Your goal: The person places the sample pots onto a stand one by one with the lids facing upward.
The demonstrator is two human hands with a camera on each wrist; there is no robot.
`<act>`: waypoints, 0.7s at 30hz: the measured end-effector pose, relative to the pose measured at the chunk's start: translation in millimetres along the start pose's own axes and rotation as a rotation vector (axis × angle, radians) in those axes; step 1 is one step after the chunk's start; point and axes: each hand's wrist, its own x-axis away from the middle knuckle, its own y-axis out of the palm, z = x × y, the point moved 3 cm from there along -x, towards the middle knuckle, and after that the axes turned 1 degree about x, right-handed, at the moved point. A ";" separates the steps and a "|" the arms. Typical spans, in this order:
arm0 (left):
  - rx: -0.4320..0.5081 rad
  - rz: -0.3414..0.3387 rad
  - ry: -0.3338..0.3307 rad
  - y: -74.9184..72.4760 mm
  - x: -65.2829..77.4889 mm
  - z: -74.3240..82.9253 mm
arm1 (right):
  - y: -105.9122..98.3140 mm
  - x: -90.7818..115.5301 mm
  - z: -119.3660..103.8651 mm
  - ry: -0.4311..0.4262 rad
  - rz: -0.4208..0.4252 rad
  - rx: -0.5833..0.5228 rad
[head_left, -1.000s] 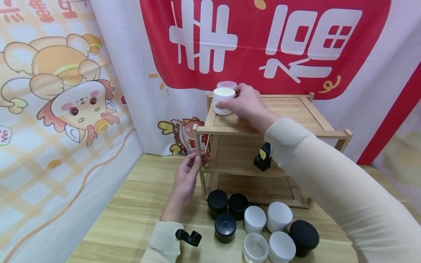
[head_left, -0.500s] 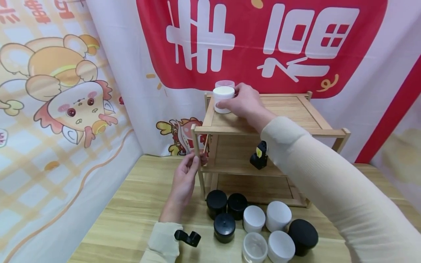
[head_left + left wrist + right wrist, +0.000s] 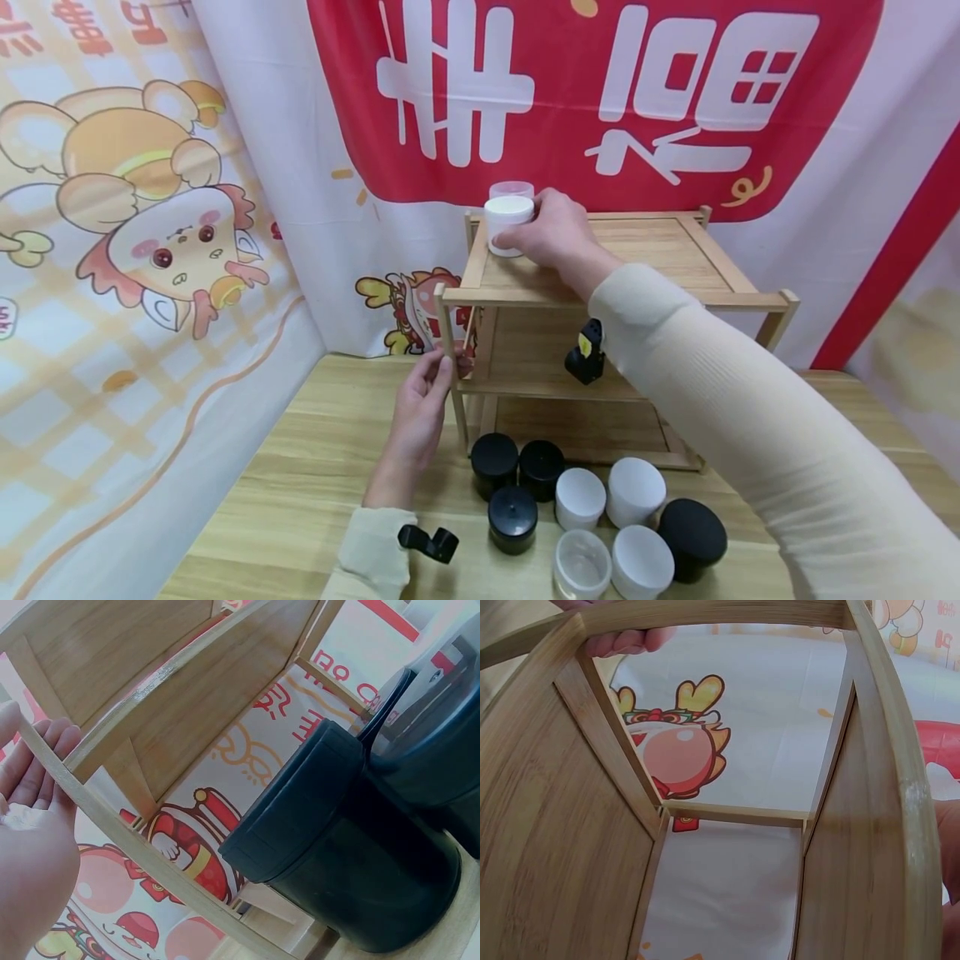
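Observation:
My right hand (image 3: 558, 237) grips a white-lidded jar (image 3: 507, 218) at the left end of the top shelf of a wooden rack (image 3: 637, 250). The thumb lies along the jar's near side, and the other fingers are mostly hidden behind it. Right behind that jar stands a clear-topped one (image 3: 512, 190). Lower down, my left hand (image 3: 422, 408) holds the rack's front left post (image 3: 450, 333) between thumb and fingers. In the left wrist view the fingers (image 3: 45, 761) wrap behind the wooden post.
On the table before the rack stand several jars: black ones (image 3: 495, 462), white ones (image 3: 636, 490) and a clear one (image 3: 582, 563). A larger black jar (image 3: 692, 537) is at their right. Printed cloth (image 3: 150, 208) hangs at the left and behind.
The head view has shifted slightly. Both hands keep their holds, and the white-lidded jar stays at practically the same spot on the top shelf.

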 end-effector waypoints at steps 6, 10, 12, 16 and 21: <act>-0.008 -0.006 0.005 0.6 -0.6 -0.7 | -1.6 -0.4 0.4 0.011 0.003 0.006; -0.005 -0.010 0.010 0.8 -1.1 -1.7 | -2.1 -0.1 0.8 0.013 0.003 0.014; -0.005 -0.010 0.008 0.6 -1.4 -2.3 | -2.2 0.1 1.4 0.011 0.005 0.018; -0.002 0.001 -0.002 0.0 -1.7 -3.1 | -4.6 3.0 3.4 0.000 0.002 0.024; -0.006 0.022 -0.008 -3.0 -3.2 -5.0 | -15.1 11.8 8.5 -0.008 -0.015 0.014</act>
